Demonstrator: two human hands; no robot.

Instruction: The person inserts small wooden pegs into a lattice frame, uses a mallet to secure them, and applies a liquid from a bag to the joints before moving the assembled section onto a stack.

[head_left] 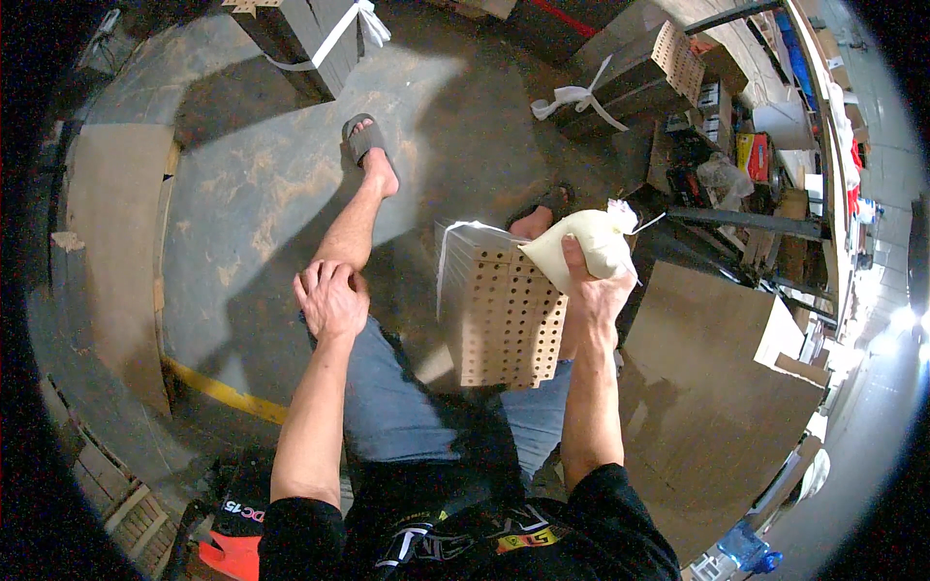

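Note:
A plump, cream-coloured plastic bag [579,244], tied off at its upper end, is held in my right hand [599,290]. Its tapered lower corner points left, over the top edge of a block of stacked wooden pieces [509,315] dotted with rows of round holes. Clear plastic film [453,261] covers the far left side of that block, which stands between my legs. My left hand [334,298] lies over my left knee with its fingers spread, holding nothing. What fills the bag is pale, but I cannot tell what it is.
Two more tied bundles, one at the far left [310,48] and one at the far right [630,82], stand on the floor. A large cardboard sheet [712,387] lies to my right. Beyond it, a cluttered rack [746,223] holds boxes and a white bucket [783,126].

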